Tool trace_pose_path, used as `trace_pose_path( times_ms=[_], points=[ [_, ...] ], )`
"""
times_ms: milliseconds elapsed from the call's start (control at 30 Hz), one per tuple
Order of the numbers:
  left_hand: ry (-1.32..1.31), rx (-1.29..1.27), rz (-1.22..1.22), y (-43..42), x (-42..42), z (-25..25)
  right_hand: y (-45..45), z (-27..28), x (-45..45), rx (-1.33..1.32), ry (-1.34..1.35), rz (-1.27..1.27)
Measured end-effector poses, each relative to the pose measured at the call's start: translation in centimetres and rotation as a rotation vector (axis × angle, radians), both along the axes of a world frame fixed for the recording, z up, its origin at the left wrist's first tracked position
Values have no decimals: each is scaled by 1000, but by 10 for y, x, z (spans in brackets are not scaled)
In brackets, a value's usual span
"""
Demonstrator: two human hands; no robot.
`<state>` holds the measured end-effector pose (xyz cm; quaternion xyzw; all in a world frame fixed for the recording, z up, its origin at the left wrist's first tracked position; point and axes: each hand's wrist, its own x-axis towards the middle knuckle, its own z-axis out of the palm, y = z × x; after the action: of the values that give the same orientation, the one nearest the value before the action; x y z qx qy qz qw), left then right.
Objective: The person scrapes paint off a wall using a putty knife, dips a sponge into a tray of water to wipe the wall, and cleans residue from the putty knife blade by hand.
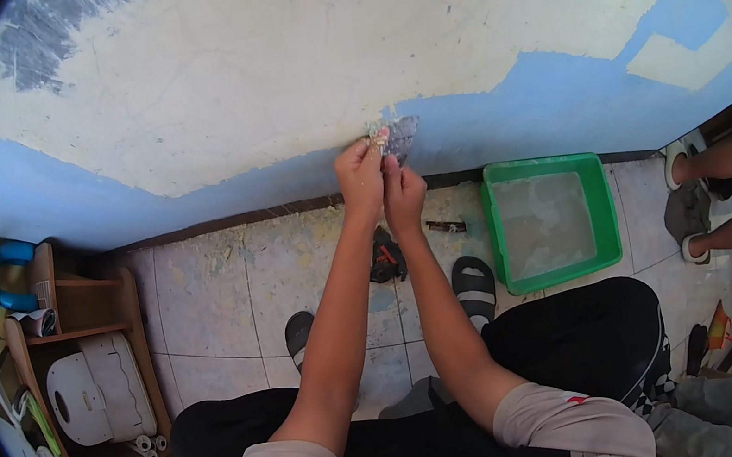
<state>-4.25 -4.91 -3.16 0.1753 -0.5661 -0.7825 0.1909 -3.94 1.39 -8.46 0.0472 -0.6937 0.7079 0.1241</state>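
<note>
In front of the wall I hold a paint scraper (406,137), its flat dark blade speckled with pale residue. My right hand (405,193) is closed around its lower end, thumb up against the blade. My left hand (360,173) pinches at the blade's left side, where pale crumbs and a small pinkish bit show at the fingertips. The scraper's handle is hidden by my hands. Behind them the wall (268,64) has a large cream bare patch with a ragged edge above remaining blue paint (455,132).
A green basin (607,213) with cloudy liquid stands right of my feet. Paint flakes litter the tiled floor (207,297). A dark tool with red parts (386,256) and a small brown object (446,226) lie there. Left is a wooden shelf (91,333); another person's legs (731,163) are at right.
</note>
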Motion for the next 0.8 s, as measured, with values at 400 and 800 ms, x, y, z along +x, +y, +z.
trace_pose_path(
  times_ms=[400, 800],
  points=[
    [-35, 28, 75, 14, 2, -25, 5, -42, 7, 46, -43, -12],
    [-19, 158, 72, 18, -1, -26, 21, -17, 5, 208, 14, -34]
  ],
)
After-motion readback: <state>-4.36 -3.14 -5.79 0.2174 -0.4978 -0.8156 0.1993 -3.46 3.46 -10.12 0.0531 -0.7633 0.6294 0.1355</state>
